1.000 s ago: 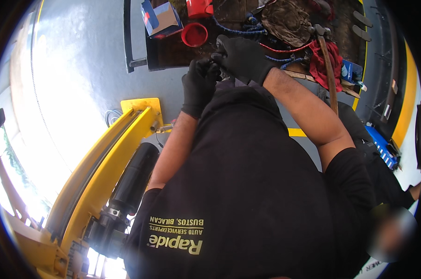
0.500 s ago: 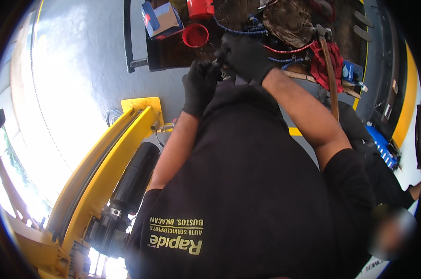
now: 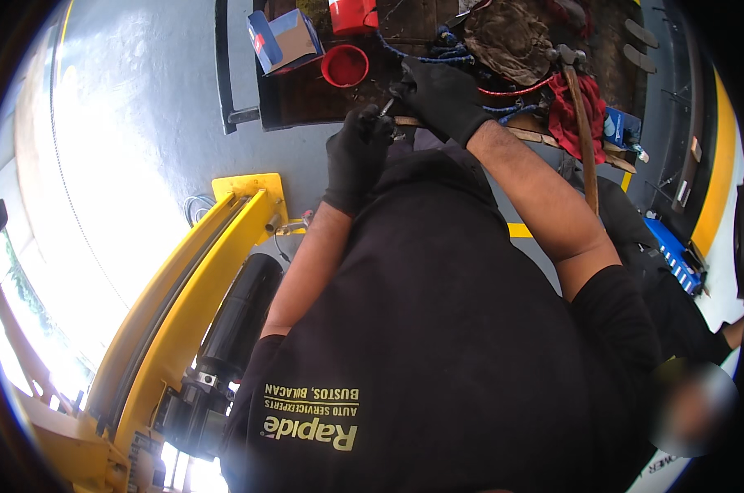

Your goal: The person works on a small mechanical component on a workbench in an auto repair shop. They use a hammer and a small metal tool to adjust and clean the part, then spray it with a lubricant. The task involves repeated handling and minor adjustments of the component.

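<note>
Compared with a second ago, your left hand (image 3: 357,156) has barely shifted: upper centre of the frame, gloved fingers closed on a small metal part (image 3: 386,108). Just right of it, your right hand (image 3: 439,97) is pinched on the same part. The red cup (image 3: 345,66) sits unmoved above them.

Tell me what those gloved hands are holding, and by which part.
A small slim metal piece, pinched between the left hand and right hand; which part they grip cannot be told.
</note>
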`<state>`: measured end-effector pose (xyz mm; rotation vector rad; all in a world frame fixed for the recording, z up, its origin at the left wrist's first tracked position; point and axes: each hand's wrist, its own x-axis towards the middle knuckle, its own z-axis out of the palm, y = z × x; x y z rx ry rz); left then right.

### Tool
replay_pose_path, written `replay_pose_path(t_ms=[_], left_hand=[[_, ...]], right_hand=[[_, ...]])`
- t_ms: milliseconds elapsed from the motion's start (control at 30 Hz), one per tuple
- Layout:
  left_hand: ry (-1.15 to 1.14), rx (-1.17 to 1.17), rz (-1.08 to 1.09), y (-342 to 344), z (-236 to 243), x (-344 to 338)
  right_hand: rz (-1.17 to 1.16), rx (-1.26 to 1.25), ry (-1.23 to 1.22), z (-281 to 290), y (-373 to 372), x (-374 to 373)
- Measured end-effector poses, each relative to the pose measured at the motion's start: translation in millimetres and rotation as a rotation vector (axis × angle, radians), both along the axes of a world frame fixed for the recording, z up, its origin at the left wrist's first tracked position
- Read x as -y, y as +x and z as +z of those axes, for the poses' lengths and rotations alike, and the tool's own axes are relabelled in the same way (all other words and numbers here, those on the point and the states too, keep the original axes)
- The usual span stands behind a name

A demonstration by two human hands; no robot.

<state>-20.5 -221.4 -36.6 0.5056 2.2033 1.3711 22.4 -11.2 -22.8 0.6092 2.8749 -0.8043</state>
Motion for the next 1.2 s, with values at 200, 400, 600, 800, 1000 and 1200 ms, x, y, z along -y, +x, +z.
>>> replay_pose_path(t_ms=[200,400,600,800,1000,1200], left_hand=[[-0.035,-0.001,-0.065,-6,8,-2],[-0.009,0.029,-0.049,-1,4,-3],[-0.004,0.004,-0.026,-3,7,-6],[-0.078,-0.078,-0.059,-7,8,-6],[-0.042,-0.032,-0.041,-7,8,-6],[-0.026,-0.027,-0.051,-8,6,-5]], right_hand=[[0.103,-0.169,-0.034,-2,3,9],[0.051,-0.049,0.006,7,-1,3],[0.054,-0.062,0.036,5,-1,2],[0.08,-0.087,-0.069,3,-3,-2],[0.089,-0.149,-0.072,-5,1,4],[0.155,-0.243,-0.021,-1,0,-5]])
